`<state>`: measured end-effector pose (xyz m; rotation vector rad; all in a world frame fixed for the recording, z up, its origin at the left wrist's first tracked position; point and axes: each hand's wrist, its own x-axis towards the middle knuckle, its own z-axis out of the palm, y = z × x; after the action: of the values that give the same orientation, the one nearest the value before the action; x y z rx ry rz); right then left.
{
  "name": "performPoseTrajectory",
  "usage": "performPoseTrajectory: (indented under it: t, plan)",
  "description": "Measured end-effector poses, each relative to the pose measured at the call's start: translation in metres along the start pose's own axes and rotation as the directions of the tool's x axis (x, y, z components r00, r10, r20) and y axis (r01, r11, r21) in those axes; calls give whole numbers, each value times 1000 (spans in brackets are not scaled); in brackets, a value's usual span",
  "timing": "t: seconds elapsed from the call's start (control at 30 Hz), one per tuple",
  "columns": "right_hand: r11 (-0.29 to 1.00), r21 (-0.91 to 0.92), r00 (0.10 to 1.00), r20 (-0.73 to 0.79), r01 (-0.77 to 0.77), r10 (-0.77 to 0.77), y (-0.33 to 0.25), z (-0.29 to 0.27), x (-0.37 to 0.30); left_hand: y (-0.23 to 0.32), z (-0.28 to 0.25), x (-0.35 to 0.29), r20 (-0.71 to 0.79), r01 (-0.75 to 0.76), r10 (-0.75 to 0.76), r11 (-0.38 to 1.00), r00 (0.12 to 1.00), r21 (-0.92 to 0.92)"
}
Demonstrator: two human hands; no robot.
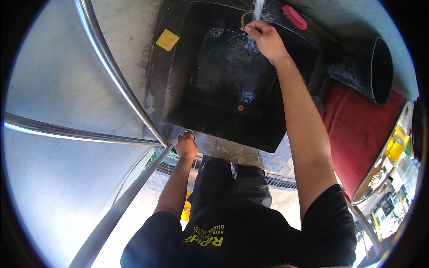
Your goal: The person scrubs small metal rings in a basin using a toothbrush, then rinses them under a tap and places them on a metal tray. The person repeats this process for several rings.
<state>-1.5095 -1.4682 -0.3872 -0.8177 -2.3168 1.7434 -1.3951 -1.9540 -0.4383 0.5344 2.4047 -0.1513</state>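
Observation:
At the far side of a dark sink [178, 98], my right hand [264, 39] pinches a thin reddish-brown ring [243, 18] between thumb and fingers. A stream of water [258, 10] falls right beside the ring and splashes around it. My left hand [187, 145] rests at the sink's near left edge. Its fingers are curled over a small shiny, rounded thing [189, 132], mostly hidden, whose kind I cannot make out. A small round orange-brown piece [241, 108] lies on the sink's bottom. The drain [216, 32] is near the far left corner.
A yellow sponge [168, 40] lies on the left rim, and a pink brush [295, 18] on the far right rim. Metal rails [114, 71] meet close to my left hand. A black cylindrical container [362, 69] and a red drum [353, 129] are at the right.

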Motion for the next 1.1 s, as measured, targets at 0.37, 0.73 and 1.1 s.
performPoseTrajectory:
  t: [0.37, 0.73, 1.1]
  plan:
    - [996, -90, 999, -41, -28, 24, -2, 0, 0, 3, 3, -5, -31, 25, -26, 1000, 999, -7]
    - [985, -169, 986, -165, -36, 8, -12, -12, -3, 238, -226, 194, -419, -432, 113, 139, 901, -891]
    - [768, -611, 586, -556, 194, -590, -37, -28, -1, 291, -318, 252, -62, -85, 383, 41, 922, -996]
